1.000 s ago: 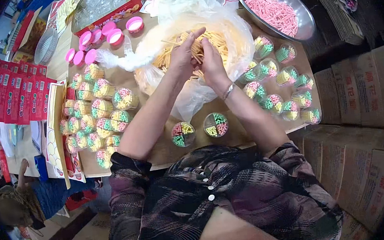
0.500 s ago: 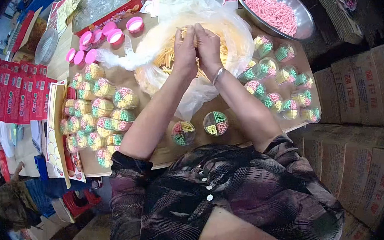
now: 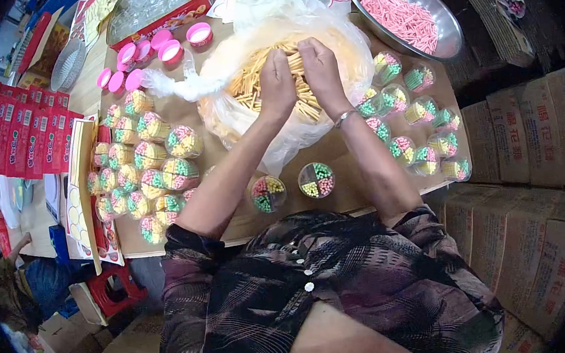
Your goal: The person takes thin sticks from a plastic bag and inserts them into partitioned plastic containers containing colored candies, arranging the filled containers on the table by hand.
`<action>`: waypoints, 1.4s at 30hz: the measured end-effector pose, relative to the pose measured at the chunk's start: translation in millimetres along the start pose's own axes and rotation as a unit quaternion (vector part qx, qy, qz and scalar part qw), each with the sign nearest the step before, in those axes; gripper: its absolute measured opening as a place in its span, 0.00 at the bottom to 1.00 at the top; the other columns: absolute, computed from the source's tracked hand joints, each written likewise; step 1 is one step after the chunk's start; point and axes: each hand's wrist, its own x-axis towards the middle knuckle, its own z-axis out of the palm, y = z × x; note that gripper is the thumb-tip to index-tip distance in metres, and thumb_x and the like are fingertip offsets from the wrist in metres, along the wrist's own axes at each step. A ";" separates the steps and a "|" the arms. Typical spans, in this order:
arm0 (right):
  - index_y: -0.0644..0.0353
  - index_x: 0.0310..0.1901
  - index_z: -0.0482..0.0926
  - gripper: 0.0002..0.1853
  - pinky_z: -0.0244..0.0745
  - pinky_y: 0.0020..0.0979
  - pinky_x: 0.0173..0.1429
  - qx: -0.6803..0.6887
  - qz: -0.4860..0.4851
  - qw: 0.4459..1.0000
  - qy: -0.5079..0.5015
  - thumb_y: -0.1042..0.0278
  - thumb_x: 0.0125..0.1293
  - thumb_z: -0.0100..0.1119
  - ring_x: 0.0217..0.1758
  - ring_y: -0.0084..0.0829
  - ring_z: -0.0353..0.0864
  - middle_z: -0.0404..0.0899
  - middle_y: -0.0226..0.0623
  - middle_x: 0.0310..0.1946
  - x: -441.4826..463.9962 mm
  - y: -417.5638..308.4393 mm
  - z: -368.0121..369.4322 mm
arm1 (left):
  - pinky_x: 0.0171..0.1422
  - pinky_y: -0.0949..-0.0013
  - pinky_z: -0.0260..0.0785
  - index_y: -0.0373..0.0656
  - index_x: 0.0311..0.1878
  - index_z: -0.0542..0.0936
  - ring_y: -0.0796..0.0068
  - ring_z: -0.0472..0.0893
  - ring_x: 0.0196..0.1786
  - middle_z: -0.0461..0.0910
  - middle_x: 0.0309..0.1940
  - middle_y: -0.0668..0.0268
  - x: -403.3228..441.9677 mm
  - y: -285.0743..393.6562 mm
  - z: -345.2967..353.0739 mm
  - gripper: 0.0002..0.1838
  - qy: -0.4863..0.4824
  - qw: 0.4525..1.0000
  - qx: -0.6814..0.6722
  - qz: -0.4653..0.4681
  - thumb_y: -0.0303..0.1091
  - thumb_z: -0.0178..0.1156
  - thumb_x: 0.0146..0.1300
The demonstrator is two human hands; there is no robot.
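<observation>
A clear plastic bag (image 3: 221, 104) lies spread around a heap of thin yellow sticks (image 3: 252, 77). Over the heap, my left hand (image 3: 277, 85) curls with its fingers pressed together. My right hand (image 3: 321, 67), also curled, faces it a short way off, above the sticks on the right. Whatever their fingers hold is hidden. Near my body stand two round clear cups, the left cup (image 3: 269, 193) and the right cup (image 3: 317, 180), filled with pink, green and yellow tips in sections.
Similar filled cups stand in a left group (image 3: 151, 155) and a right group (image 3: 419, 109). A steel bowl (image 3: 444, 14) holds pink sticks. Pink lids (image 3: 170, 51) lie at the back left. Red boxes (image 3: 20, 134) are at far left, cartons (image 3: 529, 125) at right. Another person (image 3: 14, 284) is at lower left.
My hands, close together at the fingertips before, have come apart, the right one moving rightward. More of the yellow sticks shows between them. The person at lower left has shifted.
</observation>
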 end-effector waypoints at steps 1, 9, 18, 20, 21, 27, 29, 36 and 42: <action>0.64 0.30 0.76 0.14 0.63 0.21 0.31 -0.016 -0.016 1.000 -0.006 0.61 0.68 0.55 0.25 0.18 0.66 0.73 0.27 0.22 -0.8 -0.9 -0.5 | 0.39 0.69 0.64 0.39 0.40 0.72 0.72 0.71 0.32 0.72 0.29 0.64 1.0 -3.9 2.5 0.19 0.011 0.999 0.024 0.034 0.46 0.40 0.74; 0.65 0.35 0.78 0.12 0.68 0.28 0.35 0.013 -0.039 0.999 0.016 0.63 0.64 0.53 0.27 0.25 0.70 0.77 0.35 0.25 -7.4 -1.7 5.7 | 0.33 0.66 0.65 0.37 0.40 0.70 0.69 0.71 0.26 0.73 0.27 0.62 -3.0 33.5 -0.8 0.18 0.077 0.989 -0.118 -0.053 0.44 0.44 0.73; 0.62 0.36 0.77 0.09 0.66 0.20 0.32 0.103 -0.006 0.995 0.001 0.65 0.69 0.53 0.26 0.17 0.67 0.74 0.27 0.24 -16.4 -12.3 9.2 | 0.37 0.67 0.67 0.37 0.42 0.70 0.72 0.72 0.31 0.74 0.31 0.59 -12.1 42.8 -6.9 0.14 0.087 0.989 0.066 0.099 0.40 0.46 0.71; 0.63 0.36 0.77 0.09 0.67 0.24 0.34 0.096 0.011 0.995 -0.014 0.66 0.67 0.52 0.27 0.21 0.69 0.75 0.30 0.25 -13.5 -14.1 5.4 | 0.33 0.67 0.67 0.37 0.41 0.70 0.71 0.72 0.27 0.74 0.27 0.60 -13.2 42.5 -4.7 0.13 0.096 0.986 0.054 0.128 0.39 0.48 0.71; 0.64 0.37 0.76 0.09 0.68 0.25 0.35 0.093 0.020 0.995 -0.022 0.66 0.66 0.52 0.27 0.23 0.70 0.75 0.32 0.25 -13.2 -14.2 3.3 | 0.31 0.68 0.66 0.37 0.40 0.70 0.70 0.71 0.25 0.74 0.25 0.60 -14.4 42.0 -3.2 0.13 0.100 0.984 0.048 0.141 0.39 0.48 0.71; 0.60 0.34 0.75 0.11 0.63 0.19 0.27 0.045 -0.054 0.997 -0.025 0.63 0.71 0.49 0.23 0.16 0.65 0.71 0.26 0.22 -21.8 -18.8 1.4 | 0.29 0.66 0.66 0.37 0.38 0.69 0.69 0.70 0.22 0.73 0.22 0.61 -10.5 40.4 -8.8 0.11 0.033 0.998 -0.027 0.047 0.37 0.48 0.71; 0.60 0.33 0.75 0.11 0.63 0.19 0.27 0.050 -0.073 0.996 -0.008 0.63 0.71 0.50 0.23 0.16 0.65 0.71 0.26 0.22 -25.8 -20.3 6.0 | 0.29 0.66 0.65 0.37 0.38 0.69 0.70 0.70 0.22 0.72 0.22 0.61 -10.5 40.8 -10.0 0.11 0.045 0.997 -0.029 0.050 0.37 0.47 0.71; 0.59 0.28 0.74 0.13 0.64 0.19 0.28 0.073 -0.059 0.995 0.024 0.64 0.70 0.55 0.24 0.16 0.65 0.71 0.26 0.22 -34.9 -32.8 11.9 | 0.30 0.65 0.65 0.37 0.37 0.68 0.72 0.69 0.24 0.70 0.22 0.63 -37.1 59.2 -17.7 0.10 0.060 0.995 -0.021 0.072 0.35 0.47 0.70; 0.58 0.21 0.72 0.15 0.64 0.22 0.29 0.132 -0.027 0.990 -0.036 0.64 0.63 0.63 0.21 0.18 0.61 0.67 0.25 0.16 -45.3 -42.4 8.2 | 0.39 0.70 0.65 0.37 0.41 0.67 0.74 0.70 0.33 0.71 0.32 0.62 -79.7 86.0 -61.5 0.09 0.029 0.998 -0.023 0.053 0.34 0.46 0.70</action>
